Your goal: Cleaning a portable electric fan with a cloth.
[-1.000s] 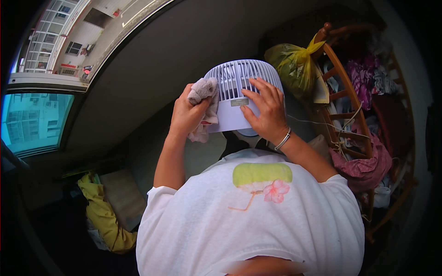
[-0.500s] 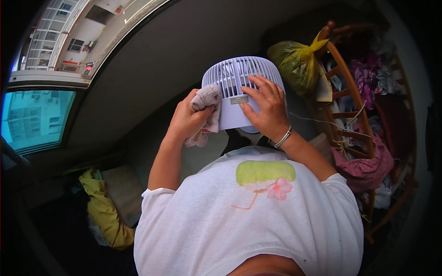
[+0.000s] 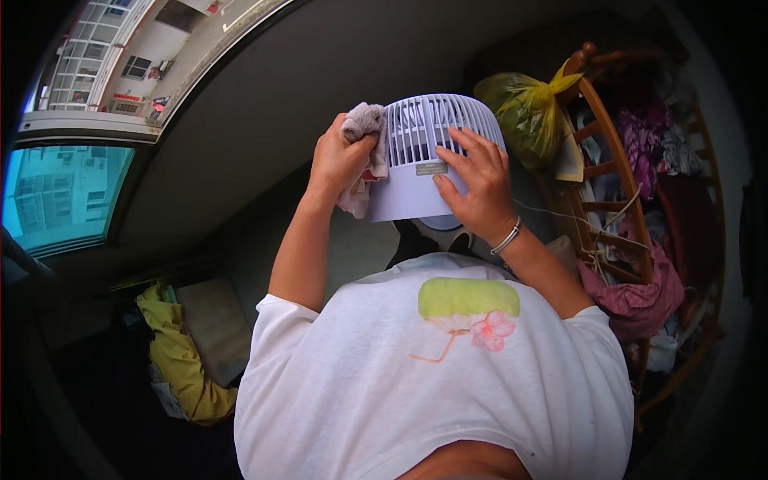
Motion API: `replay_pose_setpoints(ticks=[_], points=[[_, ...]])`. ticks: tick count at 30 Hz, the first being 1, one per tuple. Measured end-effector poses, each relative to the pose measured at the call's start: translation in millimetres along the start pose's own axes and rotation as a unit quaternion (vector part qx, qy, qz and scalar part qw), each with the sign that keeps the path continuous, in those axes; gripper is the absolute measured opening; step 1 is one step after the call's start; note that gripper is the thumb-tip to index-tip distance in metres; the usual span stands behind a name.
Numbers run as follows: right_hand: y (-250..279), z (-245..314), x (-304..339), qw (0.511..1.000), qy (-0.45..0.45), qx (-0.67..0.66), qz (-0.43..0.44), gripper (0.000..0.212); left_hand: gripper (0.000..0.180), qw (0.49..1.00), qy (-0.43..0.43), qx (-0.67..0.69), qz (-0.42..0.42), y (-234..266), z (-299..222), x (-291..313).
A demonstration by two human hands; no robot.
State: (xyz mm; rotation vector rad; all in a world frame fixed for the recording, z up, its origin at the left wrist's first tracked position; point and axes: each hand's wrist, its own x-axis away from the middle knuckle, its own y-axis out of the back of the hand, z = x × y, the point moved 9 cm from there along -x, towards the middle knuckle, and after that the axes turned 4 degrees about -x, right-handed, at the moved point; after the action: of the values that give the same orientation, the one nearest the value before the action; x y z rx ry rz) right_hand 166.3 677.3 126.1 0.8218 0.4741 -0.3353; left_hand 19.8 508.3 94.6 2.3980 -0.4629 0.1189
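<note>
A pale lilac electric fan [image 3: 400, 196] is in front of me, its slatted grille and a small grey label facing up. My left hand [image 3: 340, 164] is closed around a bunched greyish-pink cloth [image 3: 365, 120], held against the fan's left side; a lower end of the cloth hangs beneath the hand. My right hand [image 3: 480, 180] lies on the right part of the grille, fingers spread over the slats and thumb beside the label. A silver bangle is on that wrist. Part of a round base shows under the fan's near edge.
A wooden rack [image 3: 616, 160] heaped with clothes stands to the right, a yellow plastic bag [image 3: 524, 112] hanging from its post. A thin white cord runs from near the fan towards the rack. Yellow fabric [image 3: 180, 352] lies lower left, below a window [image 3: 72, 196].
The left hand and cloth have moved up along the fan's left side. The fan and right hand appear slightly further right; the right hand keeps its place on the grille.
</note>
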Motion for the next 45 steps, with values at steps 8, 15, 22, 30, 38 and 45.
replay_pose_setpoints(ticks=[8,15,22,30,38,45], points=[[-2.1,-2.7,0.9,1.0,-0.023,0.005,-0.004,0.034,0.033,0.998,-0.003,-0.061,0.016,-0.3,-4.1,14.7],[-6.7,3.5,0.9,1.0,-0.01,0.011,0.006,0.035,0.03,1.0,-0.005,-0.005,0.01,2.0,2.3,49.7],[-3.7,-1.5,2.6,0.999,-0.019,0.032,-0.007,0.036,0.03,0.998,0.003,0.052,0.02,-1.2,3.4,34.8],[-4.0,1.8,4.1,1.0,-0.023,0.014,-0.002,0.037,0.03,0.991,-0.062,0.104,-0.059,27.0,15.9,40.9],[-4.7,2.2,3.4,0.999,-0.021,0.026,0.007,0.037,0.033,1.0,-0.007,-0.002,-0.027,4.5,14.3,10.2],[-3.9,-1.2,-0.9,0.999,-0.032,0.016,0.007,0.036,0.03,0.999,-0.016,-0.05,-0.013,3.6,5.4,-24.9]])
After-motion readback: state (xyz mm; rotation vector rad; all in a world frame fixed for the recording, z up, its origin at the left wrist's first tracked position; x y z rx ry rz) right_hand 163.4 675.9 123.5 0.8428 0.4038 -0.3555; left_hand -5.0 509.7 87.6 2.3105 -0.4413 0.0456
